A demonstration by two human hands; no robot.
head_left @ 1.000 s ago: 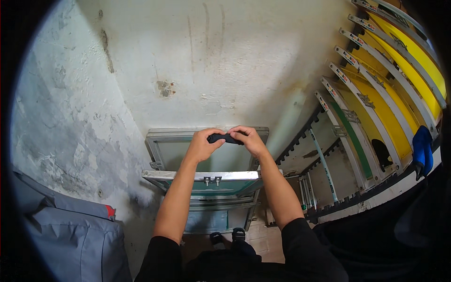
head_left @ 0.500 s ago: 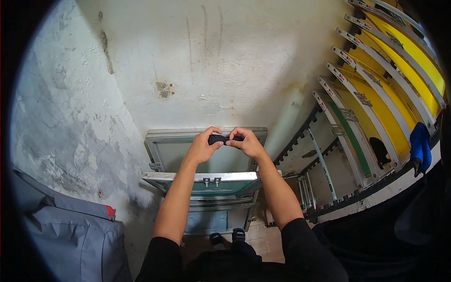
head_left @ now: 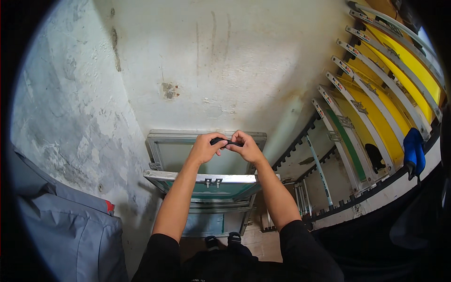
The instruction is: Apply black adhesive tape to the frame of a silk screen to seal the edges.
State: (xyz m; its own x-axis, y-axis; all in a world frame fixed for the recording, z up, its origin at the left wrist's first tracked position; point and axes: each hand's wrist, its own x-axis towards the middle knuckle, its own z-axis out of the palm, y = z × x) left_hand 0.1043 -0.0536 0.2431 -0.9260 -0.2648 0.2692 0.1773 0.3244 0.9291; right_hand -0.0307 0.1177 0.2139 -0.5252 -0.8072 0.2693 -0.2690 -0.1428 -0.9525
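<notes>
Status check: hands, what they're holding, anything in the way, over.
Left hand and right hand both gripping small black item. Metal-framed panels nearby. Nothing seen blocking the hands.

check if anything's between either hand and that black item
Nothing visible does: the left hand and right hand both hold the black item directly. The rear metal frame shows behind them, not in between. Parts of the item are hidden under the grip.
</notes>
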